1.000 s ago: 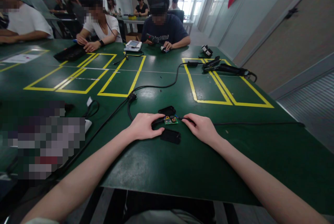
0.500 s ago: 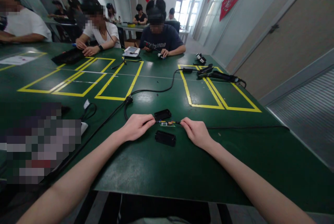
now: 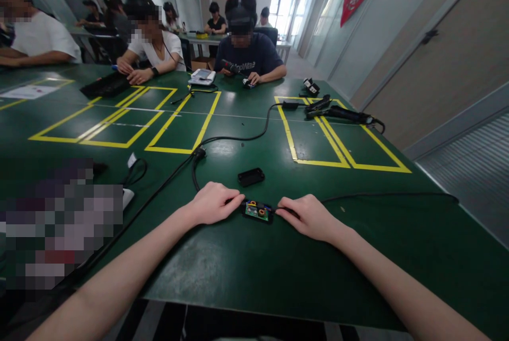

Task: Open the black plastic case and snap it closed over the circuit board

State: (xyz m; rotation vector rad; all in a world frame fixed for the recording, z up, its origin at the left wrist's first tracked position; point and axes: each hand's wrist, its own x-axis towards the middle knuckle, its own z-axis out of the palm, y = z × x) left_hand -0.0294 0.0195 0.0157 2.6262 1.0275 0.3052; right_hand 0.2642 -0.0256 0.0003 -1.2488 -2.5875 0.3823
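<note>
A small green circuit board (image 3: 257, 211) with copper-coloured coils and coloured wires lies in a black plastic half-shell on the green table. My left hand (image 3: 217, 203) pinches the black cable at the board's left end. At the right end, my right hand (image 3: 306, 216) pinches the other black cable (image 3: 389, 194), which runs off to the right. A second black half-shell (image 3: 251, 176) rests just beyond the board, touched by neither hand.
A cable plug (image 3: 200, 154) lies beyond my left hand. Yellow tape (image 3: 322, 164) marks rectangles on the table. Black tools (image 3: 342, 114) sit at the back right, a white device (image 3: 202, 78) at the far side. Several people work opposite.
Both hands have moved toward me with the cables, and the circuit board has come down from between the two half-shells into the nearer one.
</note>
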